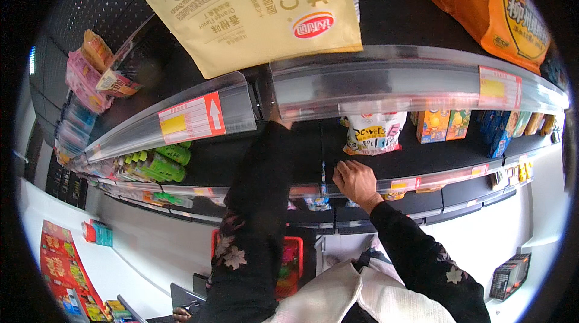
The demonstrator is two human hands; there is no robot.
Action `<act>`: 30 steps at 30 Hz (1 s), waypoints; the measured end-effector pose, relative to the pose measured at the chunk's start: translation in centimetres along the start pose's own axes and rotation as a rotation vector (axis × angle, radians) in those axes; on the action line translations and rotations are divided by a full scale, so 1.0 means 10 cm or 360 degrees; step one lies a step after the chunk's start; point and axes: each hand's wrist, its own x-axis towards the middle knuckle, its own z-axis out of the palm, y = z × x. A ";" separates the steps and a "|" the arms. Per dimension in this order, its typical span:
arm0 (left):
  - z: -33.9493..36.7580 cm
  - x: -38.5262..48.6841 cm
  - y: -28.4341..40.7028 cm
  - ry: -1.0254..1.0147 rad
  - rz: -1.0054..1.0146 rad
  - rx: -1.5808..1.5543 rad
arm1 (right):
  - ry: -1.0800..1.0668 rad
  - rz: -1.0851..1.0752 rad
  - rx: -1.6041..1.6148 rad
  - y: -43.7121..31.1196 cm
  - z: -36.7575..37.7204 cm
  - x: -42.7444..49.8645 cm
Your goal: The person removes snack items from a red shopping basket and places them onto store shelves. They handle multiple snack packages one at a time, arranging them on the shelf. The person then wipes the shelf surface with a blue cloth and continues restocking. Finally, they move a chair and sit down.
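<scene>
My left arm reaches up to the gap between two clear shelf-edge strips; only a sliver of my left hand [281, 119] near the wrist shows, and its fingers are hidden. Above it, a big yellow croissant packet [262, 20] leans over the upper shelf's front. My right hand [356, 181] is at the front edge of the middle shelf [298, 151], its fingers curled; whether anything is inside them cannot be seen. Just beyond it stands a white snack bag [374, 132] with printed lettering. A narrow blue packet [324, 187] is left of my right hand.
An orange food bag [502, 15] stands at the upper right. Small orange cartons [433, 126] and green canisters [169, 164] share the middle shelf. Below are a red basket [294, 259] and a black crate [510, 276]. Another person's hand [182, 314] appears at the bottom left.
</scene>
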 end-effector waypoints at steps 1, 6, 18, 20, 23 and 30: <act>0.15 -0.02 0.06 -0.0020 0.0024 0.0010 | -0.0016 0.0015 0.0002 0.00 0.00 -0.01; 0.47 -0.11 0.31 0.0008 0.0138 0.0009 | -0.0065 0.0024 -0.0058 0.00 0.01 0.00; -0.18 -0.46 -1.21 0.0193 -0.0217 0.0106 | -0.0064 -0.0005 -0.0180 -0.05 0.03 0.03; -0.29 -0.49 -1.56 0.0226 -0.0300 0.0142 | -0.0051 -0.0031 -0.0182 -0.06 0.02 0.04; -0.42 -0.51 -2.03 0.0276 -0.0423 0.0178 | -0.0054 -0.0052 -0.0196 -0.06 0.03 0.04; -0.75 -0.62 -2.90 0.0352 -0.0700 0.0264 | -0.0086 -0.0015 -0.0273 0.00 0.08 0.01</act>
